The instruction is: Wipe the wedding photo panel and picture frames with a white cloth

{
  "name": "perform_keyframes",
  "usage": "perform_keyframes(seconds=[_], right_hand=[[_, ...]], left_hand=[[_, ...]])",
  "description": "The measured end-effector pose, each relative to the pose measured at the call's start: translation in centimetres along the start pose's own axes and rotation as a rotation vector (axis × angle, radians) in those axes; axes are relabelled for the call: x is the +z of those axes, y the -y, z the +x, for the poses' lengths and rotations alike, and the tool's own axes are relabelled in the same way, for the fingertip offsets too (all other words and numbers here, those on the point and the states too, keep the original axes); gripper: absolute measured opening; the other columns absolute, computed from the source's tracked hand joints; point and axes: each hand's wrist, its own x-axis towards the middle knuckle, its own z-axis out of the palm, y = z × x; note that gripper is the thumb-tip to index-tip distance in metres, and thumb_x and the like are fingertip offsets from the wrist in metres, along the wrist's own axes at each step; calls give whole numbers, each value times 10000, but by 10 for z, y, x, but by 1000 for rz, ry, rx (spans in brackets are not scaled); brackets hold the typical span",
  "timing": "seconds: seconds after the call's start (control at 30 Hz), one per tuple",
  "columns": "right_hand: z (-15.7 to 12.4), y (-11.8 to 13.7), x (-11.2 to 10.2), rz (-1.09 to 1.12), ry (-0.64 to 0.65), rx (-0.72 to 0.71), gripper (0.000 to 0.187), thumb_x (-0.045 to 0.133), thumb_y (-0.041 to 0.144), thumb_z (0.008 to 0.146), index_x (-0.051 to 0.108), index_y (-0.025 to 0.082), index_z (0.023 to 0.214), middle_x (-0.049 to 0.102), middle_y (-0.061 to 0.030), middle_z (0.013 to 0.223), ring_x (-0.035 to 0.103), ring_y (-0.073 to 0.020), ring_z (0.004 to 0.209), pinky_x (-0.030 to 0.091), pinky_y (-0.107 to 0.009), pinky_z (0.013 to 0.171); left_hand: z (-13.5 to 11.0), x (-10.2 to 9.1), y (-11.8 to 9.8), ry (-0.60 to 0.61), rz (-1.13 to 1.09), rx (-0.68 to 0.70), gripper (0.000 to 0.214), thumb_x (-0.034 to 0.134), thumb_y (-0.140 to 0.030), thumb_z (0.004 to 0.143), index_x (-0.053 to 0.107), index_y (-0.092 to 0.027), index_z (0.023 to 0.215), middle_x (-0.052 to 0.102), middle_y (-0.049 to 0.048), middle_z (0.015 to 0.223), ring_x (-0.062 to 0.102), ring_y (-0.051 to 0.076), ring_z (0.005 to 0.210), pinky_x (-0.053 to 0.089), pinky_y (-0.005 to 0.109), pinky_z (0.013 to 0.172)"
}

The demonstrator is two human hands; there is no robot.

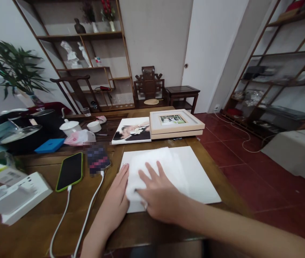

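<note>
A white flat board (195, 175) lies on the wooden table (47, 229) in front of me, with a white sheet or cloth (152, 161) spread over its left part. My right hand (158, 193) presses flat on the sheet, fingers stretched out and apart. My left hand (116, 200) rests at the board's left edge, fingers extended along the sheet's side. Neither hand grips anything.
A green-cased phone (69, 171) and a second phone (98, 158) charge on white cables at left. A framed picture (174, 123) on a stack and a photo print (132, 130) lie behind. White box (18, 196), blue box (49, 145), teaware (70, 126), pots at left.
</note>
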Motion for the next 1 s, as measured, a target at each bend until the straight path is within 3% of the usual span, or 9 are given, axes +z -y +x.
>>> perform_keyframes(seconds=[0.13, 0.23, 0.37, 0.53, 0.7, 0.8, 1.0], right_hand=[[-39, 22, 0, 79, 81, -65, 279, 595, 376, 795, 680, 202, 995, 355, -173, 1444, 194, -473, 1331, 122, -707, 1012], [-40, 16, -3, 127, 71, 30, 294, 551, 373, 825, 654, 220, 1053, 395, -138, 1432, 226, -418, 1340, 126, -676, 1035], [-5, -16, -12, 100, 25, 204, 342, 419, 307, 898, 591, 201, 1173, 472, -131, 1376, 280, -352, 1331, 167, -637, 1042], [59, -43, -17, 72, -2, 108, 357, 336, 332, 938, 598, 179, 1124, 608, -145, 1179, 440, -316, 1207, 298, -582, 977], [97, -32, -12, 63, -3, 53, 308, 367, 332, 914, 628, 226, 1039, 642, -110, 1089, 540, -284, 1070, 353, -532, 928], [93, -28, -10, 43, -9, 95, 326, 361, 327, 912, 635, 199, 1034, 646, -132, 1068, 547, -290, 1057, 361, -511, 920], [42, -47, -17, -26, -26, 237, 360, 340, 301, 930, 621, 144, 1090, 649, -177, 1042, 522, -313, 1100, 318, -527, 953]], left_hand=[[1, 1, 0, 22, 14, -51, 506, 281, -274, 934, 339, -120, 1413, 294, 120, 1505, 251, 233, 1388, 223, 454, 1130], [2, 2, -1, -8, 30, -42, 492, 283, -277, 936, 367, -125, 1396, 315, 117, 1497, 273, 230, 1380, 225, 461, 1128], [2, 2, -3, -27, 36, -23, 482, 312, -262, 930, 378, -143, 1393, 339, 114, 1486, 291, 232, 1373, 239, 453, 1125], [2, 1, -4, -38, 38, -21, 490, 313, -246, 928, 356, -152, 1407, 345, 110, 1483, 309, 235, 1364, 253, 454, 1118], [2, 2, -3, -40, 50, -44, 483, 319, -251, 922, 396, -115, 1380, 363, 141, 1468, 317, 257, 1359, 266, 469, 1109], [2, 3, -4, -39, 46, -42, 487, 314, -242, 920, 383, -106, 1383, 351, 142, 1474, 300, 247, 1367, 255, 463, 1115], [1, 3, -4, -52, 22, -20, 487, 321, -227, 921, 363, -168, 1403, 364, 103, 1474, 321, 220, 1359, 270, 445, 1118]])
